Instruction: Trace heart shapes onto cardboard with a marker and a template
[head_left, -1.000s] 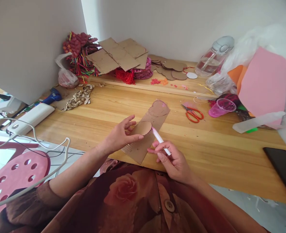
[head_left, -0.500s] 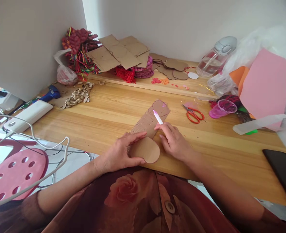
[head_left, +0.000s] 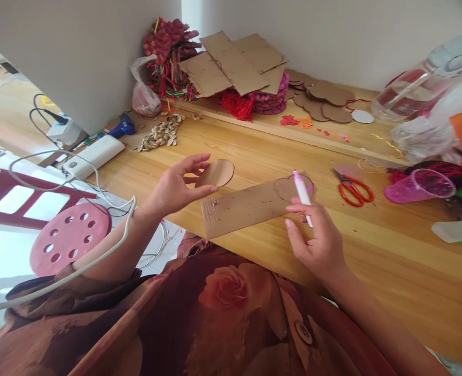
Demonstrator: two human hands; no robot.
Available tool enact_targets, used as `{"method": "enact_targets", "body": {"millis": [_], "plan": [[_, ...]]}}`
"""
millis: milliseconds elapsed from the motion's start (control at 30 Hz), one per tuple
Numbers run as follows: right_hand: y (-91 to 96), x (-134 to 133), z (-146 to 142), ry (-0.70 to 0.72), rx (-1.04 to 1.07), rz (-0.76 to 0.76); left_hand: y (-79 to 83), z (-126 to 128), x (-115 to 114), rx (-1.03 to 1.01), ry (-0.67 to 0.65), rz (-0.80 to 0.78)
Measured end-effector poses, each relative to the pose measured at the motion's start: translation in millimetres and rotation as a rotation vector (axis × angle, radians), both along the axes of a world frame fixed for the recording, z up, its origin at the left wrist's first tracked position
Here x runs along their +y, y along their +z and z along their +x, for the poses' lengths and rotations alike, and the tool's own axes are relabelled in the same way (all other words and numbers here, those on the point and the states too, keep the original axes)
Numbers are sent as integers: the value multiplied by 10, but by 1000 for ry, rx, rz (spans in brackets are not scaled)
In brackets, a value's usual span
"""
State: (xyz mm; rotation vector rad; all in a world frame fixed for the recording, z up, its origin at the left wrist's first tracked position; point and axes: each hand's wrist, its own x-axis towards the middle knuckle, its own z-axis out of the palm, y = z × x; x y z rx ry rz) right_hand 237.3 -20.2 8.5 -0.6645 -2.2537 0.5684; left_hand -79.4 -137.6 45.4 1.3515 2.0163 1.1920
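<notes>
My left hand (head_left: 174,185) pinches a round cardboard cut-out (head_left: 216,173) and holds it a little above the wooden table (head_left: 391,250). A long cardboard strip (head_left: 246,206) lies flat on the table in front of me, with a heart outline drawn at its far right end (head_left: 286,187). My right hand (head_left: 317,237) rests at that end of the strip, fingers closed round a white marker with a pink tip (head_left: 302,190) that points up and away from me.
Orange-handled scissors (head_left: 352,189) and a pink plastic cup (head_left: 419,185) lie to the right. Cardboard sheets (head_left: 234,62), round cardboard pieces (head_left: 325,102), red tassels, shells (head_left: 161,134) and a clear jar (head_left: 415,89) line the back. A pink stool (head_left: 70,237) and cables stand left.
My left hand lifted the round cut-out off the strip's near end and moved it up and left. The strip now lies crosswise. My view swung left.
</notes>
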Motion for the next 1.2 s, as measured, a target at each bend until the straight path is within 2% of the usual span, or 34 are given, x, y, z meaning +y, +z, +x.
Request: {"method": "enact_targets", "body": {"millis": [100, 200, 333, 467, 567, 800, 1200], "plan": [[-18, 43, 50, -63, 64, 1, 43, -82, -52, 92, 86, -48], [-47, 61, 65, -97, 108, -8, 18, 9, -117, 198, 89, -91], [-52, 48, 50, -98, 98, -2, -45, 407, -96, 363, -43, -142], [-58, 48, 55, -95, 87, -1, -96, 823, 68, 588, -186, -166], [-81, 67, 73, -110, 82, -10, -118, 990, 212, 677, -231, -170], [-102, 78, 73, -116, 77, -41, -140, 1087, 392, 700, -250, -221], [-113, 73, 77, -107, 67, -42, -222, 1107, 432, 706, -242, -205]]}}
